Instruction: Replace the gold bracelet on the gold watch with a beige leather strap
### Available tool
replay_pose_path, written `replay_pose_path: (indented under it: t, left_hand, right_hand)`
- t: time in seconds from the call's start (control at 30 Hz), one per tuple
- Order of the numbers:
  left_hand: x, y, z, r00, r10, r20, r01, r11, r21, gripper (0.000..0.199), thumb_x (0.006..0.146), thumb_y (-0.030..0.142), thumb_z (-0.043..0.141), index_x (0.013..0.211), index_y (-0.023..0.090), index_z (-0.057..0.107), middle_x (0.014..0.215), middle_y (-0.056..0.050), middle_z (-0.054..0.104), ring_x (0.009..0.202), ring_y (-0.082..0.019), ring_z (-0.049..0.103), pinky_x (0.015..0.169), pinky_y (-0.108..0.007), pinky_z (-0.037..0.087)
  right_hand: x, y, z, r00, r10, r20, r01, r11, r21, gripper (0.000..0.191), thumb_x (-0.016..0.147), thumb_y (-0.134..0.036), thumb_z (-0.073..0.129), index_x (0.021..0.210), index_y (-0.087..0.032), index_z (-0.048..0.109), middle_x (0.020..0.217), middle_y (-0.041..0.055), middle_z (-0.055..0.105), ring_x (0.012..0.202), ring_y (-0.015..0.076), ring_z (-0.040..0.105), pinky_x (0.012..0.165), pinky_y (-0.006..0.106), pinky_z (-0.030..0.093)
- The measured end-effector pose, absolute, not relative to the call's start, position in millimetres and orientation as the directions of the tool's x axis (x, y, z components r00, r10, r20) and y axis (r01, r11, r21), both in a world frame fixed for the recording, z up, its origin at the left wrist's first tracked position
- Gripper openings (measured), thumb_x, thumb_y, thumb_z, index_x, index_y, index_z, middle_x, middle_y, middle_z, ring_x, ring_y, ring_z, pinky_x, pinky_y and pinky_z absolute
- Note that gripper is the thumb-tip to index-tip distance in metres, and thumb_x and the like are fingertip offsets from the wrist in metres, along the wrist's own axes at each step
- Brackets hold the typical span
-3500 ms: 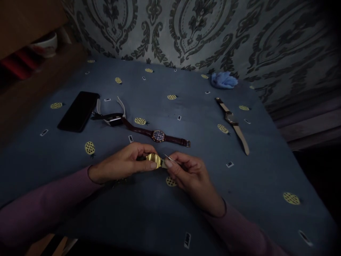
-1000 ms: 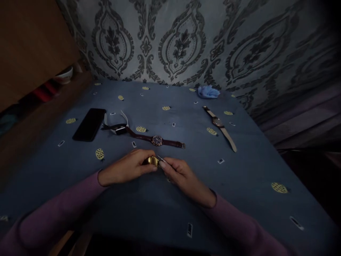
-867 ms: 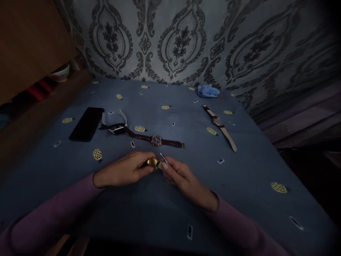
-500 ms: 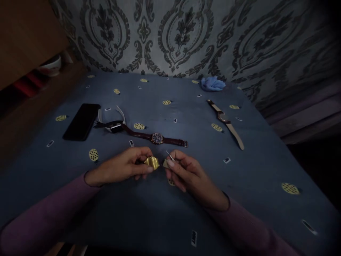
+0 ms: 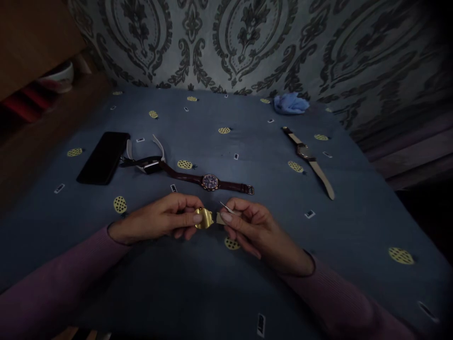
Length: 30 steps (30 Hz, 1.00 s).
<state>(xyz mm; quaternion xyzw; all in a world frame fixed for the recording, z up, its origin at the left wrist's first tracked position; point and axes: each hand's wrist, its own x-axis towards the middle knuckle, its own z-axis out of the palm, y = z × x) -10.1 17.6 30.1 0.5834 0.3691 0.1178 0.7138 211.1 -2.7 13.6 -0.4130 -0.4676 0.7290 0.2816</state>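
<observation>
My left hand (image 5: 173,217) pinches a gold-coloured watch case (image 5: 204,219) between thumb and fingers, its shiny side up. Close beside it, my right hand (image 5: 249,224) is closed on a light beige watch strap end (image 5: 220,218). A thin pointed metal tool (image 5: 225,207) also sticks out from between the right thumb and forefinger; most of it is hidden. Case and strap end almost meet, and I cannot tell whether they are joined. Just beyond the hands lies a watch with a dark red strap (image 5: 210,182), dial up.
To the left lie a black phone (image 5: 103,158) and a white-strapped smartwatch (image 5: 152,165), overlapped by a dark strap. A watch with a beige-backed strap (image 5: 306,152) rests at the right. A crumpled blue cloth or glove (image 5: 290,103) sits near the patterned wall.
The head view has shifted slightly. My left thumb reaches further over the gold case, and the case and strap end stay close together in my hands.
</observation>
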Motion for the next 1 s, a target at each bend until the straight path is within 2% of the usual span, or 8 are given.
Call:
replay_pose_path:
  t: [0.13, 1.0]
  left_hand:
    - [-11.9, 17.6, 26.8, 0.704, 0.591, -0.394, 0.223, 0.342, 0.913, 0.028, 0.094, 0.042, 0.054, 0.088, 0.015, 0.058, 0.06, 0.005, 0.054, 0.048, -0.005, 0.041, 0.047, -0.017, 0.032]
    - [-9.3, 16.6, 29.7, 0.7, 0.596, -0.393, 0.29, 0.265, 0.92, 0.03, 0.093, 0.044, 0.055, 0.089, 0.015, 0.06, 0.059, 0.005, 0.054, 0.049, -0.005, 0.042, 0.047, -0.016, 0.034]
  right_hand:
    - [211.6, -2.7, 13.8, -0.506, 0.791, -0.344, -0.019, -0.409, -0.912, 0.028, 0.088, -0.039, 0.064, 0.073, -0.018, 0.053, 0.055, -0.0094, 0.053, 0.028, -0.0019, 0.027, 0.029, 0.015, 0.017]
    - [209.4, -3.3, 15.3, -0.507, 0.79, -0.346, 0.009, -0.396, -0.918, 0.029, 0.088, -0.04, 0.064, 0.072, -0.018, 0.052, 0.052, -0.0096, 0.051, 0.029, -0.0011, 0.029, 0.027, 0.013, 0.017]
